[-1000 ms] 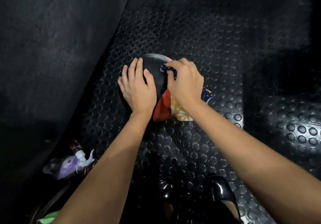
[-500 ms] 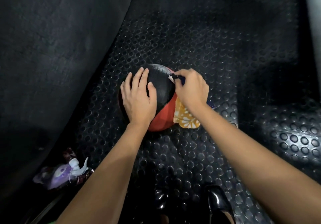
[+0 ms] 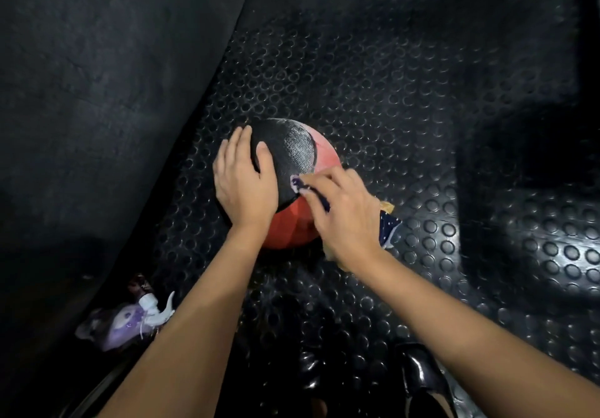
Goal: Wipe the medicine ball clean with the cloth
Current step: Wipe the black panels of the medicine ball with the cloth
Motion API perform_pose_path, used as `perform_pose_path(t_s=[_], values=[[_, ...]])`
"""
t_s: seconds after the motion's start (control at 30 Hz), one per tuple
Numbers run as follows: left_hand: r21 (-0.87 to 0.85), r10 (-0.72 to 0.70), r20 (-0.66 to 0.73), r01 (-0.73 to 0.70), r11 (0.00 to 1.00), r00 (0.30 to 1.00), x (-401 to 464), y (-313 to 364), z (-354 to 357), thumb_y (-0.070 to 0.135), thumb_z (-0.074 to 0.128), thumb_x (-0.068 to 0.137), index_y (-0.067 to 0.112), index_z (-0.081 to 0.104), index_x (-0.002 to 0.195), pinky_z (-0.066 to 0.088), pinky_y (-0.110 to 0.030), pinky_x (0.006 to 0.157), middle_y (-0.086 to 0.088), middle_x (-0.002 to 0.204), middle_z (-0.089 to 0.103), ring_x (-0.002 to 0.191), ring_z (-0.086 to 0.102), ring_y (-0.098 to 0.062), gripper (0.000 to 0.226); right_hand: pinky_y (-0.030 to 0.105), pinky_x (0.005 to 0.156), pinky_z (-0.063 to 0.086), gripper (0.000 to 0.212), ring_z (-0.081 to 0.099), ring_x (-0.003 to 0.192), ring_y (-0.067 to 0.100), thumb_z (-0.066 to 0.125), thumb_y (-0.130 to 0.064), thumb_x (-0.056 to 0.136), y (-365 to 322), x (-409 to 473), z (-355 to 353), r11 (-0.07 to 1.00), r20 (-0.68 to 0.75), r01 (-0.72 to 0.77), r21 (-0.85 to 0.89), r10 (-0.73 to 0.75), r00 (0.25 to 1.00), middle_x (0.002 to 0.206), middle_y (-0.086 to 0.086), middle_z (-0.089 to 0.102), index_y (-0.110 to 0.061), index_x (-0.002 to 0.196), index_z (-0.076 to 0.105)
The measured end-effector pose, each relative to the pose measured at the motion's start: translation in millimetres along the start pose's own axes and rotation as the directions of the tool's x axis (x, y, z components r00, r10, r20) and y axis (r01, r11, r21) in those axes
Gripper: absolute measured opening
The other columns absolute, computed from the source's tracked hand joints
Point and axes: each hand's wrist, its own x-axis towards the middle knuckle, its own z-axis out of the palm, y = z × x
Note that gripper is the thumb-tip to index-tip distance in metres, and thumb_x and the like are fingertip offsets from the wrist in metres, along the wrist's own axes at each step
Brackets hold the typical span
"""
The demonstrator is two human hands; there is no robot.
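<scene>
A black and red medicine ball [image 3: 292,154] sits on the studded black rubber floor [image 3: 406,99]. My left hand [image 3: 243,184] lies flat on the ball's left side, fingers straight, steadying it. My right hand [image 3: 341,216] grips a patterned cloth [image 3: 388,226], dark blue with orange, and presses a bunched part of it against the ball's near right side. Most of the cloth is hidden under my right hand, with a corner sticking out to the right.
A dark wall or mat [image 3: 97,93] rises on the left. A purple and white spray bottle [image 3: 130,320] lies on the floor at the lower left. A shiny black shoe [image 3: 422,382] shows at the bottom edge.
My right hand has slid the cloth down from the top of the ball toward its near side, uncovering more of the black panel. My left hand has stayed on the ball's left side.
</scene>
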Motion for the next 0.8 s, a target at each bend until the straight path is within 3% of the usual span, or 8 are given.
perform_pose_path(t_s=[0.13,0.2,0.37,0.4,0.53,0.6,0.73,0.8], values=[[-0.032,0.031,-0.039,-0.033,0.999,0.999,-12.9,-10.5,-2.9,0.039,0.030,0.095,0.017,0.049,0.138,0.027,-0.038,0.114,0.001,0.145,0.046,0.137,0.035,-0.020,0.052,0.029,0.075,0.038,0.023,0.054,0.102,0.017,0.056,-0.033,0.091,7.4,43.7,2.4,0.947,0.065,-0.317,0.047,0.314,0.947,0.107,-0.006,0.062,-0.027,0.111,0.066],[-0.028,0.029,-0.072,-0.031,0.999,0.997,-16.5,-9.7,-1.1,0.039,0.029,0.094,0.016,0.051,0.137,0.030,-0.040,0.112,0.001,0.143,0.048,0.135,0.037,-0.020,0.052,0.029,0.077,0.039,0.023,0.054,0.103,0.017,0.056,-0.031,0.091,1.2,37.6,0.9,0.952,0.063,-0.300,0.057,0.297,0.953,0.107,-0.005,0.062,-0.026,0.111,0.066],[-0.017,0.034,-0.074,-0.035,0.999,0.997,-11.4,-7.2,1.1,0.040,0.026,0.094,0.016,0.051,0.136,0.029,-0.038,0.112,0.000,0.143,0.049,0.135,0.038,-0.022,0.055,0.022,0.058,0.041,0.015,0.055,0.087,0.011,0.064,-0.026,0.085,-19.7,-11.9,0.6,0.996,0.024,-0.008,0.084,0.006,1.000,0.091,-0.007,0.062,-0.024,0.098,0.070],[-0.010,0.040,-0.062,-0.040,0.999,0.997,-11.1,-6.8,1.7,0.040,0.026,0.094,0.016,0.050,0.137,0.028,-0.037,0.112,0.000,0.143,0.048,0.135,0.037,-0.022,0.055,0.022,0.058,0.040,0.014,0.054,0.088,0.010,0.063,-0.027,0.086,-15.1,-2.7,1.3,0.997,0.015,-0.026,0.070,0.025,1.000,0.091,-0.008,0.062,-0.025,0.098,0.070],[0.008,0.028,-0.073,-0.028,1.000,0.997,-17.7,-5.8,3.7,0.040,0.027,0.095,0.017,0.050,0.138,0.027,-0.037,0.113,0.001,0.144,0.047,0.137,0.035,-0.021,0.054,0.029,0.077,0.041,0.020,0.054,0.101,0.016,0.057,-0.030,0.091,4.4,35.9,1.1,0.938,0.012,-0.335,0.084,0.335,0.942,0.103,-0.007,0.061,-0.023,0.107,0.067],[-0.001,0.039,-0.099,-0.039,0.999,0.994,-18.5,-5.8,5.1,0.038,0.029,0.094,0.016,0.052,0.136,0.028,-0.038,0.113,0.001,0.143,0.049,0.135,0.038,-0.022,0.052,0.030,0.079,0.041,0.021,0.055,0.101,0.016,0.057,-0.029,0.091,0.1,27.6,0.2,0.941,0.024,-0.324,0.093,0.323,0.946,0.104,-0.007,0.062,-0.023,0.108,0.067],[-0.022,0.028,-0.101,-0.030,0.999,0.994,-11.5,-9.1,4.4,0.038,0.029,0.094,0.017,0.053,0.135,0.030,-0.039,0.111,0.001,0.142,0.050,0.134,0.039,-0.021,0.052,0.023,0.064,0.038,0.017,0.054,0.089,0.010,0.063,-0.026,0.086,-17.8,-12.0,-0.8,0.979,0.019,-0.153,0.136,0.152,0.988,0.093,-0.010,0.062,-0.025,0.103,0.069],[-0.025,0.031,-0.091,-0.034,0.999,0.995,-15.1,-10.4,3.5,0.038,0.029,0.094,0.018,0.051,0.137,0.031,-0.039,0.111,0.002,0.143,0.048,0.135,0.037,-0.020,0.052,0.025,0.065,0.040,0.017,0.055,0.090,0.012,0.062,-0.027,0.087,-11.2,0.0,-0.9,0.979,0.013,-0.172,0.113,0.172,0.985,0.093,-0.009,0.063,-0.024,0.102,0.069]])
